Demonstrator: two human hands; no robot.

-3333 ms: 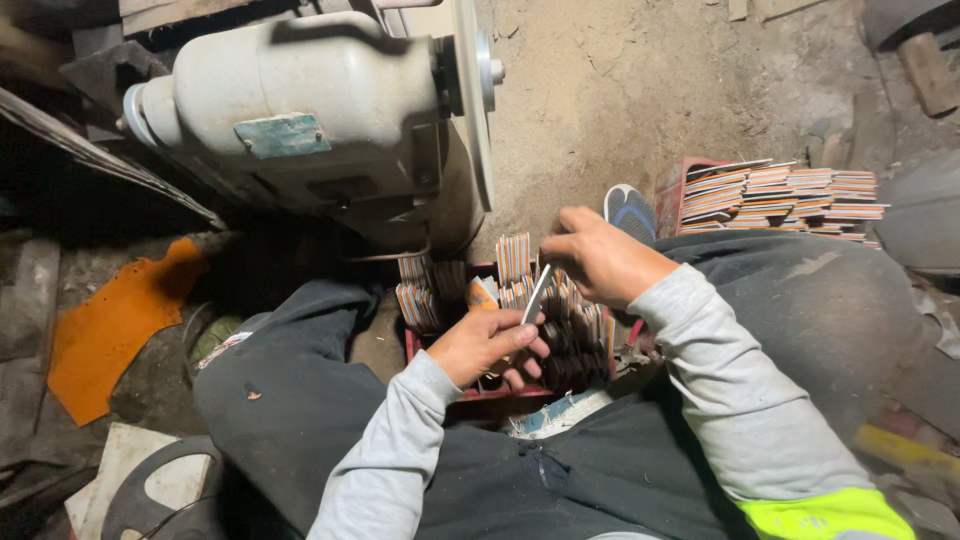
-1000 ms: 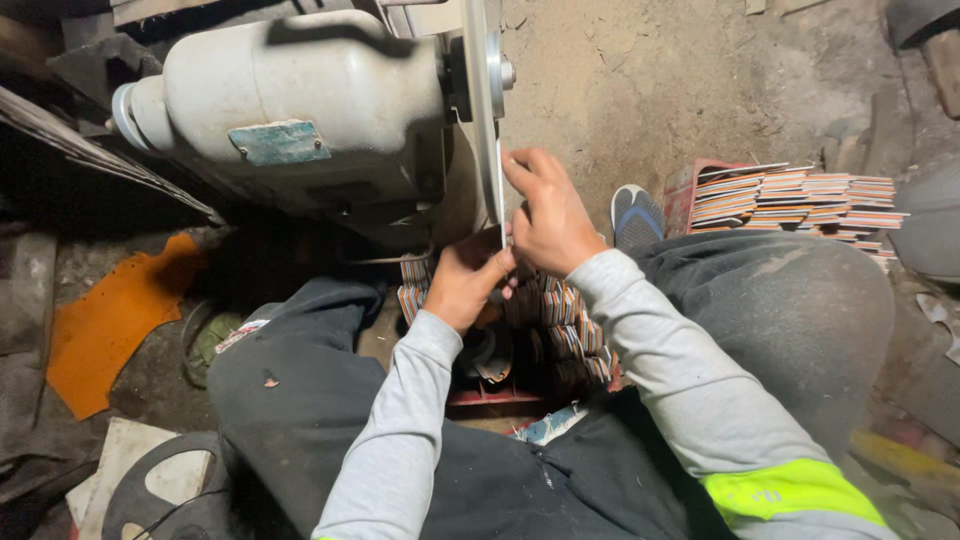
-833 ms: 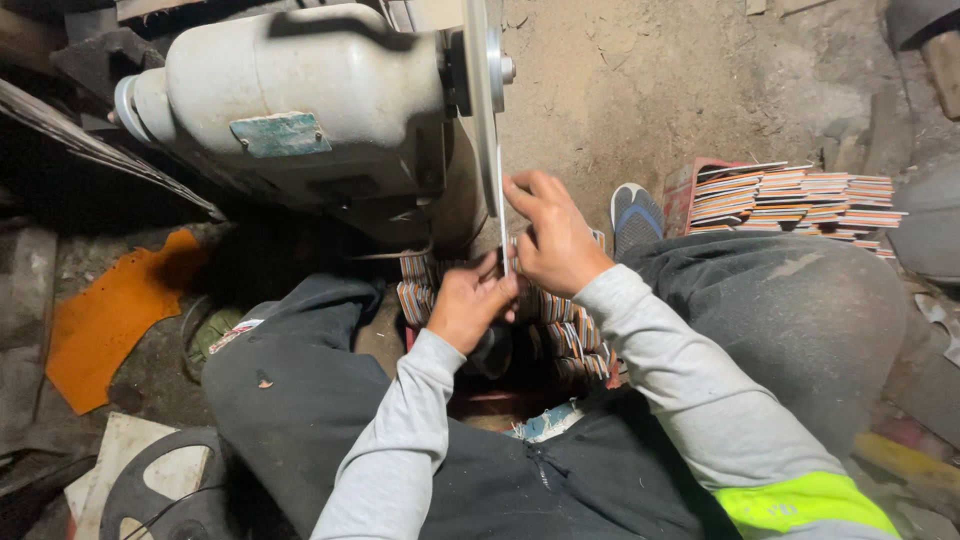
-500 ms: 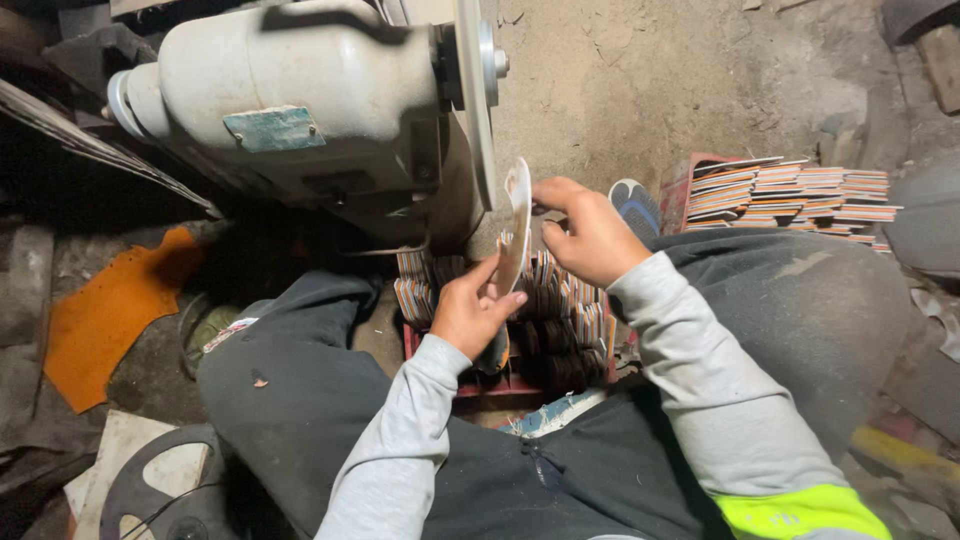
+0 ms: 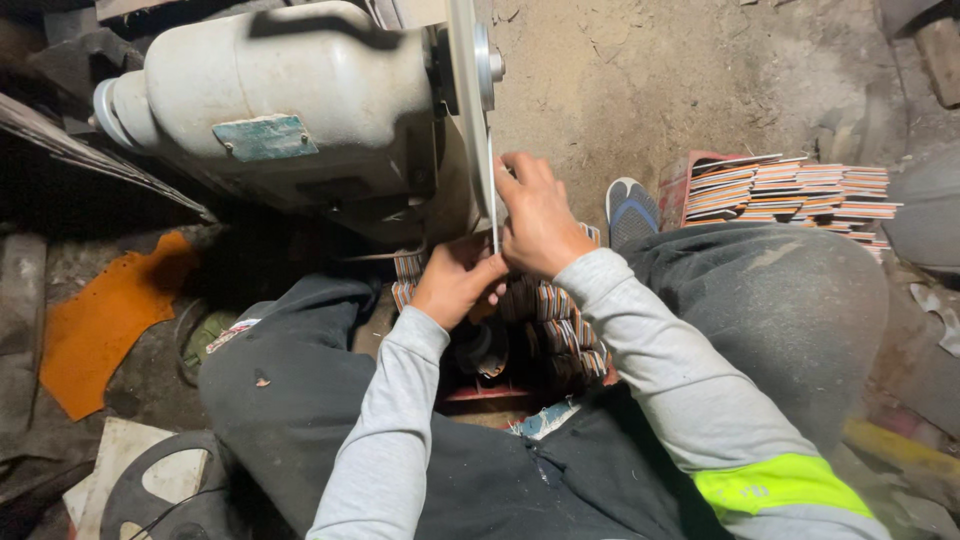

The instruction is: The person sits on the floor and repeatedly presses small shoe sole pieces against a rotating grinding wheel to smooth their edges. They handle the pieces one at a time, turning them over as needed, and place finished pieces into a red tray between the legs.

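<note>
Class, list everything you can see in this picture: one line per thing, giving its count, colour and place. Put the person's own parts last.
Cream metal motor housing: one, off-white with a teal plate, upper left.
Pale grinding disc: one, mounted edge-on at the motor's right end.
Thin flat disc: one, pale, held edge-on against the grinding disc.
Striped multicoloured discs in a red crate: many, between the knees.
Stacked striped discs: several piles, upper right on the ground.
Orange sheet scrap: one, left floor.
Blue sandal: one, by the right knee.
Dirt floor: brown, top.
Left hand: grips the thin disc's lower edge.
Right hand: grips its upper part.
</note>
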